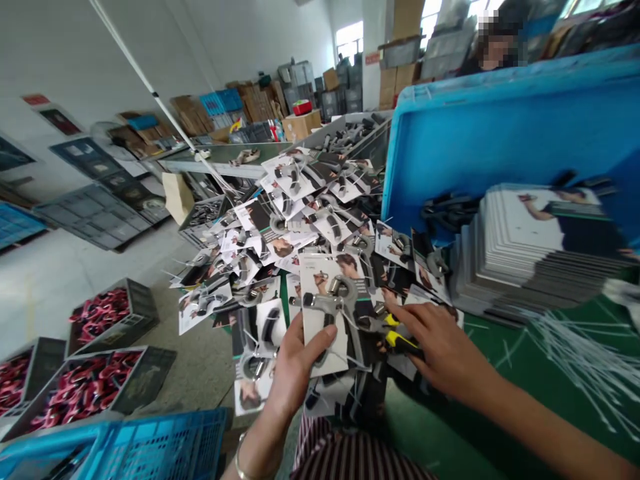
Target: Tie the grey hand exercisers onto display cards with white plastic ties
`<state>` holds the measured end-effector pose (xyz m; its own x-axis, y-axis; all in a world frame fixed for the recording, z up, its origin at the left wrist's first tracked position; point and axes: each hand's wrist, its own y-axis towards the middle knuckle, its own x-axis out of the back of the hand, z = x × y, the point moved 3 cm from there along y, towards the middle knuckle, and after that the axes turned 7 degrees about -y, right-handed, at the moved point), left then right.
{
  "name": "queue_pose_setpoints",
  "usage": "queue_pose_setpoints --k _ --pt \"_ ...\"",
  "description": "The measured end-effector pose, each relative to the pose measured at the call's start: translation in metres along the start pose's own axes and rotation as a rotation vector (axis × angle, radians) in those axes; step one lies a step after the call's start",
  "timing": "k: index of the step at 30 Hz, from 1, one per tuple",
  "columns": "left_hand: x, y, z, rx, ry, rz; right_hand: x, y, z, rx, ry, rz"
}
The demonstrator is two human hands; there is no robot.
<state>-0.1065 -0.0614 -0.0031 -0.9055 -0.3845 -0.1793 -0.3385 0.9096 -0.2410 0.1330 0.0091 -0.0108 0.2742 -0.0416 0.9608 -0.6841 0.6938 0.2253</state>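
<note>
My left hand (295,370) grips the lower edge of a white printed card (324,313) with a grey hand-grip exerciser fastened to it. My right hand (440,350) is closed on a tool with yellow and black handles (400,340), its tip at the card's right side. In front of both hands lies a big heap of carded grip exercisers (300,220) spread over the green table (500,373).
A stack of blank printed cards (535,247) stands at the right before a tipped blue crate (500,127). White cable ties (580,353) lie on the table. Grey crates of red parts (90,380) sit on the floor left. A blue basket (135,447) is near. Another person is behind the crate.
</note>
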Motion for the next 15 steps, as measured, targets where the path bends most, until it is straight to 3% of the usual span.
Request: queue_pose_setpoints --k 5,15 --pt "-0.023 0.008 0.008 0.011 -0.047 0.046 0.009 -0.002 -0.006 0.003 -0.174 0.015" --pt "-0.033 0.008 0.005 -0.02 0.064 0.138 -0.003 0.0 -0.009 -0.068 -0.129 -0.04"
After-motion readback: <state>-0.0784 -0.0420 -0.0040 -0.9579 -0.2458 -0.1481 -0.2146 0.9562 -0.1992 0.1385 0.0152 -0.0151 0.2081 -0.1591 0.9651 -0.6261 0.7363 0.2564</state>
